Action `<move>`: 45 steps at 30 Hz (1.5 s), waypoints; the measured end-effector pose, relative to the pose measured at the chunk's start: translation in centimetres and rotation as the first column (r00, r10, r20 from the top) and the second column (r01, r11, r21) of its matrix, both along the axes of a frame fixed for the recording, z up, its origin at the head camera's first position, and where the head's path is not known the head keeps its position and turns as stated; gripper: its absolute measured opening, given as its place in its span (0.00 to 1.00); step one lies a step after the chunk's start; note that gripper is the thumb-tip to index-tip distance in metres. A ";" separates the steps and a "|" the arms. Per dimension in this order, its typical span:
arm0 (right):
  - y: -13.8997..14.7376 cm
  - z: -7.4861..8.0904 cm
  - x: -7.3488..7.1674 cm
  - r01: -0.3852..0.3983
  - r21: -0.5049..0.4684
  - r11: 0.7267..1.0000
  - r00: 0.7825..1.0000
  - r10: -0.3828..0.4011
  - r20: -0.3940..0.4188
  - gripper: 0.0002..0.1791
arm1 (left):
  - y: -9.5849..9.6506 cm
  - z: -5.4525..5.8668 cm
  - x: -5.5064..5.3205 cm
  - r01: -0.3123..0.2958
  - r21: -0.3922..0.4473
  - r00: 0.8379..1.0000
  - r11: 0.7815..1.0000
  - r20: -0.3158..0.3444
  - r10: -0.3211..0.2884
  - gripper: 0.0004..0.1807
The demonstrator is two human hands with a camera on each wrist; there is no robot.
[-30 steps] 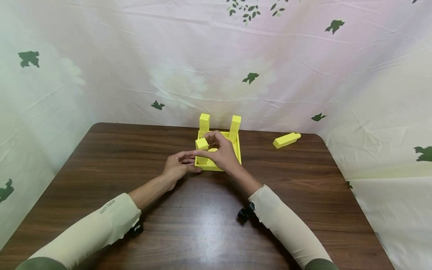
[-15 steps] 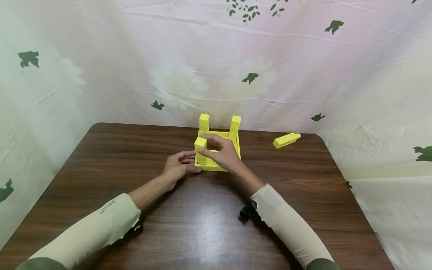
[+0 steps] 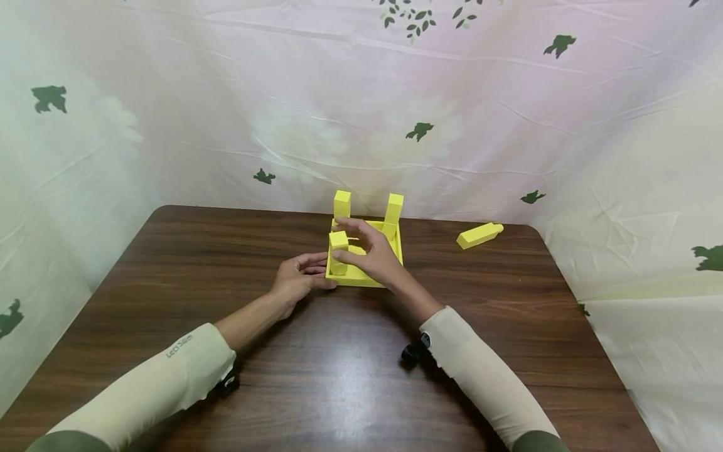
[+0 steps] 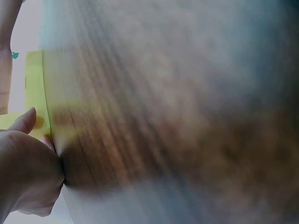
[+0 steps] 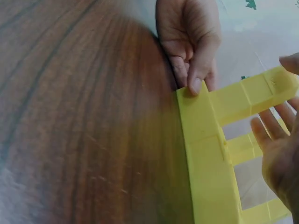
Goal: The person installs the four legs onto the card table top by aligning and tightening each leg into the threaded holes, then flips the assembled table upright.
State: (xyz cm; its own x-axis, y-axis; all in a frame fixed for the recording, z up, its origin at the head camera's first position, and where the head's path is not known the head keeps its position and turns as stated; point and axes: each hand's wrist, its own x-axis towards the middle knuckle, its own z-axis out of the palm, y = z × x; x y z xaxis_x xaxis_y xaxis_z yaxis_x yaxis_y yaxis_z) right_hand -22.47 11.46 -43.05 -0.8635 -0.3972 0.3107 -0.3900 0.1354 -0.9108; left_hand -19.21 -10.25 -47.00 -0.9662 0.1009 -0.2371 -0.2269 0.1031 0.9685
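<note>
A yellow square tray-like base point(image 3: 361, 282) with raised edges lies on the table, and a square yellow post point(image 3: 339, 245) stands upright in its front left corner. My left hand point(image 3: 296, 277) grips that corner from outside, thumb on the front face and fingers along the left side. The thumb point(image 5: 198, 77) shows pressed to the base in the right wrist view. Around the post's upper part is my right hand point(image 3: 377, 254), thumb near it on one side and fingers loosely spread behind. Two similar posts, one left point(image 3: 342, 204) and one right point(image 3: 394, 210), stand in the back corners.
A loose yellow post point(image 3: 479, 236) with a rounded peg end lies on the brown wooden table point(image 3: 452, 301), right of the base. Behind the table's far edge hangs a pale cloth point(image 3: 316, 94) with green bird prints. Cloth walls rise on both sides as well.
The right fingers shifted round the front left post and have loosened from it. The post leaned slightly left half a second ago and now stands straighter. The left hand and base stayed still.
</note>
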 end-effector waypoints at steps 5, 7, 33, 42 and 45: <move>0.2 0.2 0.1 -0.012 0.033 0.999 0.999 0.011 0.030 0.28 | 0.0 -0.1 0.0 0.002 0.001 1.000 1.000 -0.003 -0.002 0.41; 0.0 0.1 0.0 0.040 0.056 0.998 0.999 -0.041 0.017 0.27 | 0.0 -0.1 0.1 0.002 -0.007 1.000 1.000 -0.001 -0.002 0.40; -0.5 0.0 0.2 0.135 0.064 0.989 0.983 -0.126 -0.134 0.24 | 0.0 -0.1 0.0 0.002 0.001 1.000 1.000 0.010 -0.002 0.41; -0.9 -0.1 0.4 0.188 0.057 0.980 0.964 -0.174 -0.201 0.22 | 0.0 0.1 0.1 -0.004 -0.006 1.000 1.000 0.008 0.004 0.40; -0.9 0.0 0.5 0.191 0.054 0.980 0.969 -0.179 -0.170 0.22 | 0.0 0.1 0.1 -0.004 -0.005 1.000 1.000 0.014 0.004 0.40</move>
